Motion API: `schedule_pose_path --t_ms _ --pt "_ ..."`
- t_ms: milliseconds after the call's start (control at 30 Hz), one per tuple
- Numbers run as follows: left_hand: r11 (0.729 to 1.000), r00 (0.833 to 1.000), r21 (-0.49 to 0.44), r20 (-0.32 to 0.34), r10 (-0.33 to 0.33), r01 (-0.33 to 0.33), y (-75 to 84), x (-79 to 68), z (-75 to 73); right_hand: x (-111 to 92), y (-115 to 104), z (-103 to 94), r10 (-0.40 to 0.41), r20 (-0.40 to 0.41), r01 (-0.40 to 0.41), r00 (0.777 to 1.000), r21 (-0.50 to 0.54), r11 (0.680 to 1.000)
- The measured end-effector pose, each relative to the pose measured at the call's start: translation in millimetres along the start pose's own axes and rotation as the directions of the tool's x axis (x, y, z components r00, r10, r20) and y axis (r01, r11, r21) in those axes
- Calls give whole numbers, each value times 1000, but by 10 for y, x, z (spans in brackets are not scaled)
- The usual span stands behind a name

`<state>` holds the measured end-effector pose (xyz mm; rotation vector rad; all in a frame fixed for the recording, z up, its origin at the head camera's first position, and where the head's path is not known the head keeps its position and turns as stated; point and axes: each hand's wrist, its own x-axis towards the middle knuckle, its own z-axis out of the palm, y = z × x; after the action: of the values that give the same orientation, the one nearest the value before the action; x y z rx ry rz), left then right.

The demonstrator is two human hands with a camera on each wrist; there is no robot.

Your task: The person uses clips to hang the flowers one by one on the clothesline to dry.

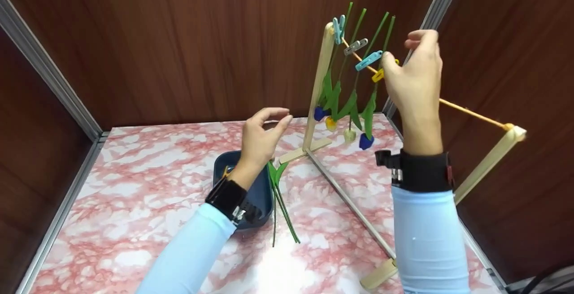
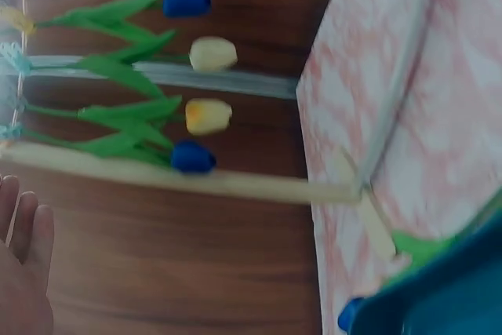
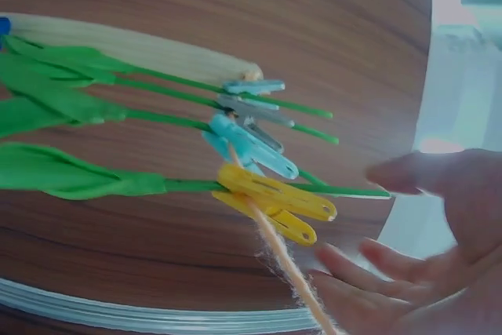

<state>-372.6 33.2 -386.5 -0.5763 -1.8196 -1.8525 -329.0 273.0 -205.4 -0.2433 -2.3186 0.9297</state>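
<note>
Several artificial tulips hang head down from an orange cord [image 1: 473, 114], each held by a clothespin. The nearest, a blue tulip [image 1: 366, 141], hangs from a yellow clothespin [image 3: 274, 194]. Beside that clothespin is my right hand [image 1: 415, 72], thumb and fingers spread apart; in the right wrist view the thumb lies near the tip of the green stem [image 3: 353, 191], and nothing is gripped. Farther along are a light blue clothespin [image 3: 251, 147], a grey clothespin [image 1: 356, 47] and another light blue one. My left hand [image 1: 262, 137] hovers over a dark blue tub [image 1: 262, 195], fingers loosely bent and holding nothing.
A wooden stand with a far post [image 1: 319, 88], a near post [image 1: 489, 164] and a grey base bar [image 1: 350, 202] carries the cord. Loose green tulip stems [image 1: 282, 209] lie right of the tub on the marbled tabletop [image 1: 148, 195]. Brown panels enclose the table.
</note>
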Motion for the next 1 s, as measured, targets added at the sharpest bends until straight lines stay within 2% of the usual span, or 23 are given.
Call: schedule_pose_path --t_ms 67,133,200,267,300,367,467,667,833,933,1000 --pt "999 1000 36 5 -5 5 -20 -48 -97 -76 45 62 -105 -107 109 989 30 994" --pt "998 1000 65 7 -3 2 -36 -108 -190 -182 91 134 -213 -215 237 953 96 967" --pt "996 1000 87 8 12 -12 -53 -165 -274 -331 140 207 -326 -301 384 896 159 910" --pt "994 1000 110 11 23 -24 -71 -224 -356 -510 175 280 -416 -351 503 839 208 839" --pt "992 1000 120 11 27 -28 -81 -251 -393 -601 188 319 -441 -359 537 823 234 811" --pt "989 999 143 8 33 -34 -102 -301 -468 -763 237 406 -484 -341 575 806 254 778" --pt "981 999 190 -5 37 -36 -137 -381 -571 -905 424 607 -507 -261 567 821 283 773" --pt "961 999 273 9 39 -40 -300 -538 -695 -1004 1041 1140 -500 -82 496 862 340 799" --pt "938 1000 345 14 -26 20 -579 -676 -785 -1154 1359 1574 -443 130 369 887 379 849" --pt "889 994 450 20 -105 85 -782 -736 -840 -1241 1479 1808 -378 257 262 890 390 883" --pt "831 985 542 31 -168 125 -932 -778 -867 -1295 1550 1945 -332 335 193 882 386 902"
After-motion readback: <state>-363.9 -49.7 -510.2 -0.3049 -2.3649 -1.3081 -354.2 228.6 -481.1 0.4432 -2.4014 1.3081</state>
